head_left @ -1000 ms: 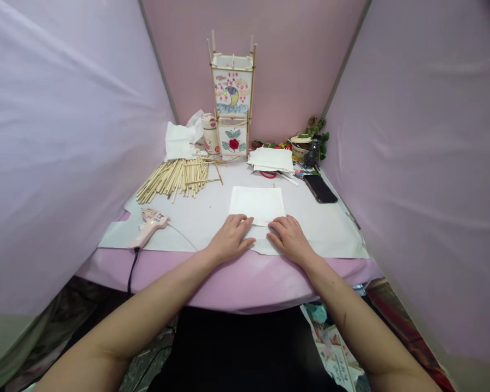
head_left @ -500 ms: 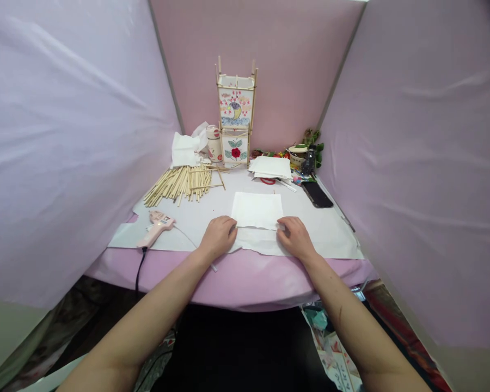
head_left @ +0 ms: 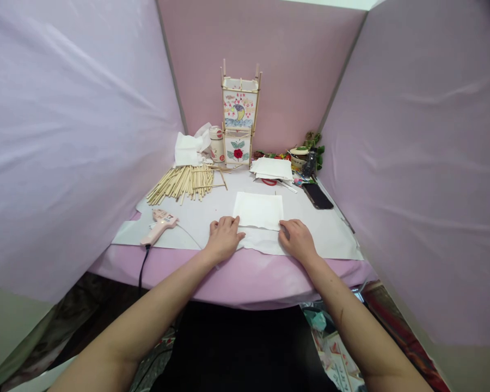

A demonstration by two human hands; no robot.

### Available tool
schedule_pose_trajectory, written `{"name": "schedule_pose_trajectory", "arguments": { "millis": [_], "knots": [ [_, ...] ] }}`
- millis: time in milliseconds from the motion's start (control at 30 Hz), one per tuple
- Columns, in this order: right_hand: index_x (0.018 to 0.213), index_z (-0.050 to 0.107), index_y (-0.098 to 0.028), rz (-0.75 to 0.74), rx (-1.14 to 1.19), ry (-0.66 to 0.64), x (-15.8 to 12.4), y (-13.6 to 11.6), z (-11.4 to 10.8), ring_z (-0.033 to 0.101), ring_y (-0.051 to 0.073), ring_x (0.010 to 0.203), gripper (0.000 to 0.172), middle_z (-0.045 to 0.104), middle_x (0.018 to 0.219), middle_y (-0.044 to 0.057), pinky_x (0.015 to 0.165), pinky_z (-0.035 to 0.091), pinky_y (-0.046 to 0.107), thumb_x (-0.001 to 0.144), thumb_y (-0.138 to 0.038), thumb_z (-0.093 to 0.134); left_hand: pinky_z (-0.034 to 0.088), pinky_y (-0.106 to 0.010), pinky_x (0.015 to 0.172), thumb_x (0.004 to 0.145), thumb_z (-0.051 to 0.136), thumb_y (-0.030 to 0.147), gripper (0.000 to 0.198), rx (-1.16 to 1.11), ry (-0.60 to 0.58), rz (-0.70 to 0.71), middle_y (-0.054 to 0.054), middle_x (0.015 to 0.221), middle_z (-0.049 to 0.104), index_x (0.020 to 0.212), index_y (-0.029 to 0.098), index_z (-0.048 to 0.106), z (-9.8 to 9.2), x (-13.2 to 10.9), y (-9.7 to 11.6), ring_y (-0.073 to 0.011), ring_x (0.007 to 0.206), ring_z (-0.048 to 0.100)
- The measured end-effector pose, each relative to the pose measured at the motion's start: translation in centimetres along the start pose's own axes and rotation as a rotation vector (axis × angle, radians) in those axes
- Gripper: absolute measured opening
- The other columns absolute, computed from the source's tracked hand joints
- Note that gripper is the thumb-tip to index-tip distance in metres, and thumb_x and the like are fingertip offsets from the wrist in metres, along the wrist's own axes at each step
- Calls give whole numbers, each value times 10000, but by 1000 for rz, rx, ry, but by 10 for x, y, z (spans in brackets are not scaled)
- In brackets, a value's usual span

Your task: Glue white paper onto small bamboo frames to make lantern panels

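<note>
A white sheet, paper by its look [head_left: 258, 210], lies flat near the table's front, with another white layer showing below its lower edge. At its lower left corner is my left hand [head_left: 224, 238], palm down, fingers laid flat on the edge and thumb apart. My right hand [head_left: 297, 238] is at the lower right corner, fingers bent and closed on the sheet's edge; the fingertips are partly hidden. Left of my left hand rests a pink glue gun [head_left: 160, 226] with a glue stick in its back and a black cord.
Thin bamboo sticks [head_left: 179, 184] are heaped at left. Behind stands a stick-framed lantern [head_left: 240, 109] with painted panels, beside a bottle [head_left: 216, 146]. Stacked white sheets [head_left: 273, 168] lie over red-handled scissors [head_left: 269, 182]. A phone [head_left: 317, 196] lies at right, near a plant [head_left: 314, 142].
My left hand has shifted slightly right and flattened, its fingers now farther over the sheet's left corner. My right hand stays at the right corner. The whole view has moved a little.
</note>
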State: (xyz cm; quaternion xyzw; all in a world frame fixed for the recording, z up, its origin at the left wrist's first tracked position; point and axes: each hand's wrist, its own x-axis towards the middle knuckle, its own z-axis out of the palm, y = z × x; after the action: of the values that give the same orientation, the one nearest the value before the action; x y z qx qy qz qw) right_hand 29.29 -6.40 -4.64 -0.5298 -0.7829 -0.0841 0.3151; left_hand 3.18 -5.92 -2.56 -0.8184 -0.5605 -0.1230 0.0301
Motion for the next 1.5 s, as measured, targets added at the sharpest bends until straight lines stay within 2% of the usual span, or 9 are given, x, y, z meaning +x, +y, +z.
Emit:
{"name": "schedule_pose_trajectory", "arguments": {
  "millis": [267,567,667,733,833,933,1200,1333,1500],
  "knots": [
    [1053,648,-143,3,5,-3,0,-1,0,583,270,961,254,697,964,102,865,474,402,841,-182,514,327,-485,934,937,458,422,375,-20,13,-53,-141,1184,541,1222,196,550,-7,1,1,-296,1171,428],
    [1046,639,-153,22,24,-20,0,-2,0,590,266,953,252,690,975,98,871,468,396,831,-169,509,332,-512,947,912,467,500,401,30,32,-1,-148,1211,573,1123,191,612,-12,5,-3,-324,1187,428],
    [1040,639,-148,17,36,-25,1,-3,0,588,264,948,248,686,971,100,871,468,396,831,-165,507,312,-521,1000,893,460,574,547,-12,36,-14,-171,1342,507,1228,152,557,-11,13,-6,-329,1259,399],
    [1039,639,-148,16,38,-24,1,-2,0,588,263,949,250,685,972,102,871,469,398,828,-163,506,224,-546,1079,883,430,630,708,-20,22,-1,-182,1485,370,1386,132,423,-9,22,-8,-336,1372,284],
    [1036,639,-151,16,39,-24,1,-1,0,587,261,950,254,684,976,102,871,468,399,821,-159,505,53,-583,1133,869,366,698,865,-7,-114,44,-172,1576,201,1500,121,236,-4,33,-14,-334,1457,103],
    [1031,642,-158,14,45,-32,1,0,0,590,262,942,252,684,969,100,861,470,403,822,-160,502,-9,-602,1130,855,321,735,895,11,-223,60,-169,1575,200,1504,124,242,0,40,-18,-339,1465,73],
    [1025,646,-144,15,26,-51,1,-1,0,595,261,937,238,687,965,104,866,461,393,833,-163,507,-30,-568,1140,808,346,791,935,112,-172,99,-222,1505,343,1420,87,405,-11,42,-11,-343,1454,134],
    [1024,647,-149,18,38,-49,1,-1,-1,596,260,937,235,687,964,104,870,459,394,840,-169,503,32,-620,1122,825,298,791,889,61,-241,67,-200,1493,376,1385,119,456,-16,57,-18,-362,1438,179],
    [1020,647,-151,24,54,-45,1,0,0,595,261,941,232,686,963,101,873,456,396,842,-169,499,15,-585,1146,871,244,739,889,18,-200,50,-159,1589,153,1507,117,229,-8,80,-23,-320,1471,53]
  ]
}}
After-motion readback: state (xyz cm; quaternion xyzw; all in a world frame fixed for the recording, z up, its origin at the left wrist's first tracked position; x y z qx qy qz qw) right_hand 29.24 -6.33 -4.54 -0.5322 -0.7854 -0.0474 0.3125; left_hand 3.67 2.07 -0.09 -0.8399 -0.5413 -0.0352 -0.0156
